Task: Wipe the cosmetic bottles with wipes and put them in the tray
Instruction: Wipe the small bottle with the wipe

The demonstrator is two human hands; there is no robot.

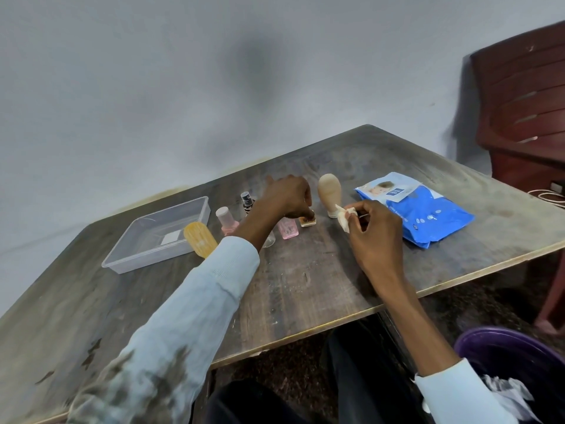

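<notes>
My left hand [289, 197] reaches over the row of bottles and pinches a small square amber bottle [307, 222] that stands on the table. My right hand [374, 231] holds a crumpled white wipe [344, 218] just right of it. A tall beige bottle [329, 191] stands upright between my hands. A pink flat bottle [288, 230], a pink bottle with a pale cap [227, 220], a dark spray bottle [247, 201] and a yellow-orange bottle [200, 239] stand near my left forearm. The clear plastic tray [122, 255] sits at the left.
A blue pack of wipes [422, 214] lies on the wooden table [305, 286] to the right. A clear glass item [269, 240] peeks out beside my left wrist. A brown chair [526, 102] stands at the far right; a purple bin [513, 353] with used wipes sits at the lower right.
</notes>
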